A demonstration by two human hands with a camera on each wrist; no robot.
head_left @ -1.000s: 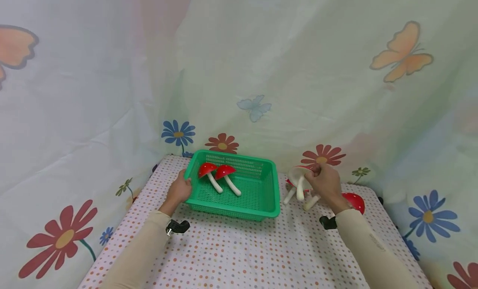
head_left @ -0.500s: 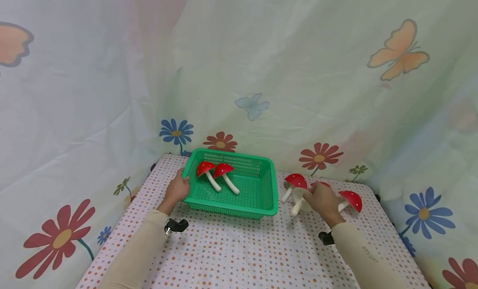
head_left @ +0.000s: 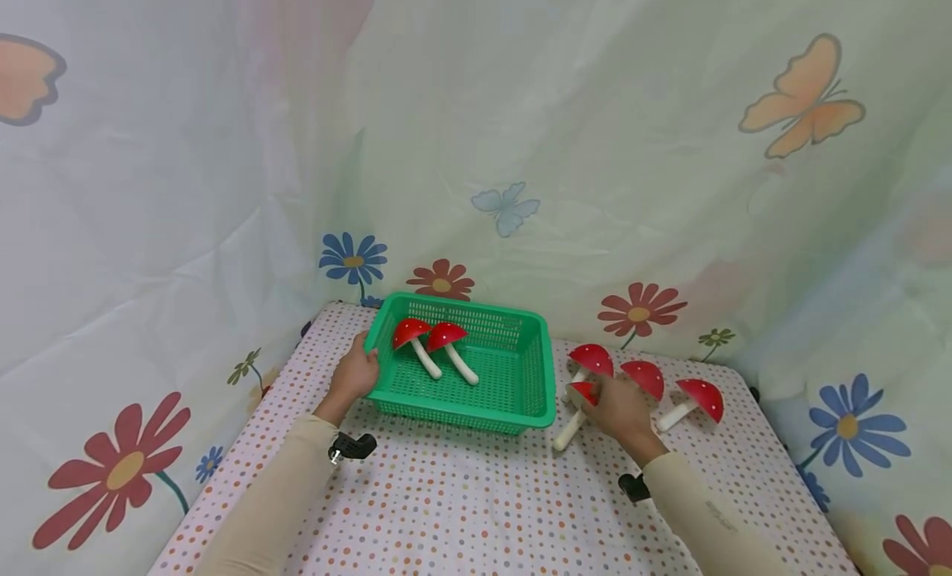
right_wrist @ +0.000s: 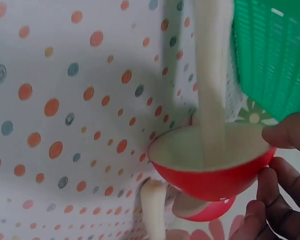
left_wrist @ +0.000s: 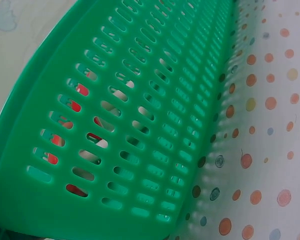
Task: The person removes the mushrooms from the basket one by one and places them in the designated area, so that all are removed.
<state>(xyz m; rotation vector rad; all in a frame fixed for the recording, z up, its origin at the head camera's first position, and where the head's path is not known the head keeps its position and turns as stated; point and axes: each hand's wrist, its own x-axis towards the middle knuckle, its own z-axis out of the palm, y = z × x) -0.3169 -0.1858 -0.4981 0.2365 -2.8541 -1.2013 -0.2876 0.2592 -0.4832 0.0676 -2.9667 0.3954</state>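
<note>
My left hand (head_left: 355, 371) grips the left rim of a green plastic basket (head_left: 454, 416). Inside lie two toy mushrooms with spotted red caps, one mushroom (head_left: 410, 333) beside another mushroom (head_left: 449, 336). To the basket's right, my right hand (head_left: 621, 407) pinches the cap edge of a toy mushroom (right_wrist: 212, 180) between thumb and fingers. Its white stem (head_left: 568, 433) points towards the person and left in the head view. In the left wrist view the basket wall (left_wrist: 115, 120) fills most of the picture, and red shows through its slots.
Around the right hand lie more toy mushrooms on the dotted tablecloth (head_left: 446, 502): one mushroom (head_left: 592, 359) behind, a second mushroom (head_left: 645, 378) partly hidden, a third mushroom (head_left: 702, 397) at right. A flowered curtain (head_left: 632, 146) hangs along the back and sides.
My right hand has come lower and towards the basket with the pinched mushroom, whose cap has turned from its white underside to its red top. The left hand keeps its hold on the basket.
</note>
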